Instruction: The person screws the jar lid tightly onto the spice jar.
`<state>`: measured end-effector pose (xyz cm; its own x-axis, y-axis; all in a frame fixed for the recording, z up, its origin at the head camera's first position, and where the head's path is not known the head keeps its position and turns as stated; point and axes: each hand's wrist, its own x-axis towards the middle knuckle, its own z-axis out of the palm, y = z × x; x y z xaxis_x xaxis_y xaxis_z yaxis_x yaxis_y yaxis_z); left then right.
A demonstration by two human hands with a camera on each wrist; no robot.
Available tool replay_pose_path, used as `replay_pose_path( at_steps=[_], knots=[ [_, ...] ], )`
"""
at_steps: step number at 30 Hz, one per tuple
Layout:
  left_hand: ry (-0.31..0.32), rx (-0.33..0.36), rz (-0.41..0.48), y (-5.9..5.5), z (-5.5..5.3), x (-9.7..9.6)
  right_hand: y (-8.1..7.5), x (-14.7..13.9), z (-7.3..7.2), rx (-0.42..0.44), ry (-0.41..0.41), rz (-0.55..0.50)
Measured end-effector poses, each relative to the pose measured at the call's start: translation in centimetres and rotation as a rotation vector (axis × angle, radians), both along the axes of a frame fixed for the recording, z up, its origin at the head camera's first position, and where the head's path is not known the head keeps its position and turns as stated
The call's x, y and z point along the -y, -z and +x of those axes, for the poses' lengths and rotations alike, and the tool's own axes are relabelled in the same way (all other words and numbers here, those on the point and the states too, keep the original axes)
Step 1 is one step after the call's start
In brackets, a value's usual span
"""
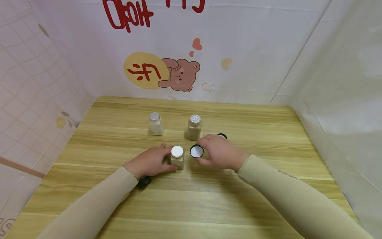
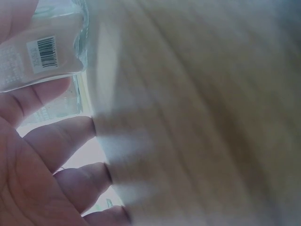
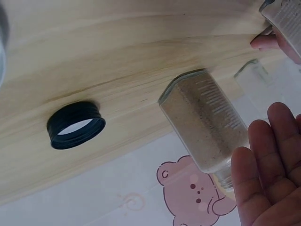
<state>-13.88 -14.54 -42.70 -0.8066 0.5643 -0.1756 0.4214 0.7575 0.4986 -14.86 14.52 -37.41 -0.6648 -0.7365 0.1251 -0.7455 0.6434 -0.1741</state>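
Note:
My left hand [image 1: 152, 161] pinches a small square glass jar [image 1: 177, 161] between thumb and index finger. Pale beige contents fill the jar, its top is covered in white, and a barcode label shows in the left wrist view. Just right of it, my right hand [image 1: 221, 151] holds a black screw lid [image 1: 197, 151] by its rim, the white inside facing up. The lid and the jar are apart. Behind them stands a jar of brown powder [image 1: 194, 131] with a patterned seal over its mouth. A second black lid [image 3: 75, 125] lies on the table beyond my right hand, partly hidden in the head view.
A glass jar with whitish contents [image 1: 156, 125] stands at the back left. Beside my left wrist is a small black object [image 1: 144, 182], partly covered by the sleeve. The wood-grain table [image 1: 191, 212] ends at a white printed backdrop [image 1: 250, 79], with sheets at both sides.

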Motion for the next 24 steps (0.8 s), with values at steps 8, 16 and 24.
replay_pose_path(
  at_steps=[8, 16, 24],
  knots=[
    [0.002, 0.003, 0.002, 0.0, -0.1, 0.0, -0.1, 0.6, 0.2, 0.046, 0.003, 0.015],
    [0.003, 0.009, 0.004, -0.1, 0.0, 0.0, -0.2, 1.3, 0.4, 0.04, -0.006, 0.034],
    [0.0, 0.009, -0.002, -0.1, 0.0, 0.0, 0.0, 1.6, 0.3, 0.032, -0.011, 0.042]
  ],
)
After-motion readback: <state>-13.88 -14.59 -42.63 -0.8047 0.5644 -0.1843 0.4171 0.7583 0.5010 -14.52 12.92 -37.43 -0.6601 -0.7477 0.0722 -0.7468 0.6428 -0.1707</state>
